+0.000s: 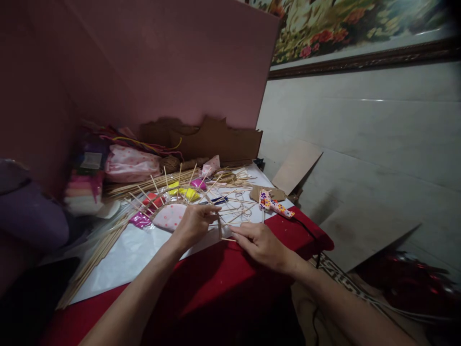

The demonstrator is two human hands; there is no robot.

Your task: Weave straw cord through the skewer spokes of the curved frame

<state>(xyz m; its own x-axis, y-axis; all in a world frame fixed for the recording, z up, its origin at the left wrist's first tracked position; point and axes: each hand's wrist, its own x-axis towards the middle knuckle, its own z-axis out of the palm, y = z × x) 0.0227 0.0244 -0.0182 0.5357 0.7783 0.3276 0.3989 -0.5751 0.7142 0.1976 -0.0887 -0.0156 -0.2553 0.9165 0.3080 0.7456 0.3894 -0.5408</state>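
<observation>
A curved, twine-wrapped frame (166, 189) with thin wooden sticks fanning out from its edge lies over the table. My left hand (194, 223) is closed on the right part of this frame, thumb and fingers pinching near its end. Just to the right, my right hand (264, 246) has its fingertips pinched at the end of a thin wooden stick that juts from the frame. Inside the arch is an oval of white cloth with pink dots (169, 216). A flower-patterned glue gun (275, 205) rests beyond my right hand, on a brown cardboard piece.
A white sheet (122, 259) covers part of the red tablecloth (216, 278). Long sticks (95, 262) run along the left edge. Yellow packets (189, 193), a ball of twine (170, 164), dotted cloth (131, 161) and cardboard (216, 139) stand behind. A black cord trails off the right edge.
</observation>
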